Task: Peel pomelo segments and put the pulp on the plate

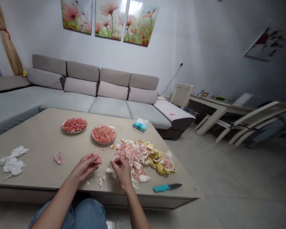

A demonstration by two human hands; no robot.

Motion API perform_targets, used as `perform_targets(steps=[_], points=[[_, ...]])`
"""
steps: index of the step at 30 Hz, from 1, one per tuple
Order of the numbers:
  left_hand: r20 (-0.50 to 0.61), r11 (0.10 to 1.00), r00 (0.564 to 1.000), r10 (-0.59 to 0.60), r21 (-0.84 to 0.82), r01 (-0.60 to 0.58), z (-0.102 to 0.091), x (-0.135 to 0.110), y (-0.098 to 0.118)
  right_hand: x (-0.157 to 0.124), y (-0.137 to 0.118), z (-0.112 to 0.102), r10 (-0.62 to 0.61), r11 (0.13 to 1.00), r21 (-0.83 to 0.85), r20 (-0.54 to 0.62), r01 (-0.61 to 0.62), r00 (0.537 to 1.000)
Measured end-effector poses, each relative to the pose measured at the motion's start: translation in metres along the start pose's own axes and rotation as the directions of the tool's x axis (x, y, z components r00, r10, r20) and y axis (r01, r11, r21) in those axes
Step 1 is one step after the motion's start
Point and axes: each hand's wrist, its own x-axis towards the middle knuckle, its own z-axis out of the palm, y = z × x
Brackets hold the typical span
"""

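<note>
Between the thumb and fingers of my left hand (85, 166) is a pink pomelo segment (97, 159). My right hand (122, 171) is closed in a pinch at the left side of a heap of pomelo membranes (133, 156); whatever sits between its fingertips is too small to make out. Yellow pomelo rind (158, 159) lies at the heap's right. Farther back stand two plates of pink pomelo pulp, one left (74, 125) and one nearer the middle (103, 134). Another pomelo segment (58, 157) rests alone on the table, left of my left hand.
A knife with a teal handle (161, 188) lies near the table's front right edge. Crumpled white gloves or tissue (13, 161) lie at the left. A blue tissue packet (140, 126) is at the back right. Beyond the table (44, 140) stands a grey sofa (78, 101).
</note>
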Motion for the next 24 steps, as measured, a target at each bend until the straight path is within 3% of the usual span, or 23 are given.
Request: perform_targets(steps=[4, 9, 12, 20, 24], points=[[-0.009, 0.999, 0.999, 0.039, -0.018, -0.039, 0.007, -0.001, -0.002, -0.007, -0.003, 0.007, -0.127, 0.988, -0.079, 0.064, 0.132, 0.990], [-0.021, 0.997, 0.998, 0.063, 0.052, -0.061, 0.014, 0.000, -0.006, -0.026, -0.021, 0.015, -0.260, 0.953, -0.093, 0.235, 0.288, 0.936], [-0.015, 0.993, 0.999, 0.044, 0.115, -0.042, 0.016, 0.000, -0.009, -0.028, -0.026, 0.019, -0.304, 0.935, -0.101, 0.267, 0.340, 0.915], [0.137, 0.973, 0.990, -0.022, 0.232, -0.011, 0.018, -0.010, -0.003, -0.026, -0.017, 0.011, -0.207, 0.973, -0.079, 0.123, 0.218, 0.971], [0.190, 0.967, 0.982, 0.011, 0.246, -0.059, 0.019, -0.011, -0.001, -0.027, -0.018, 0.004, -0.146, 0.988, -0.033, 0.135, 0.152, 0.980]])
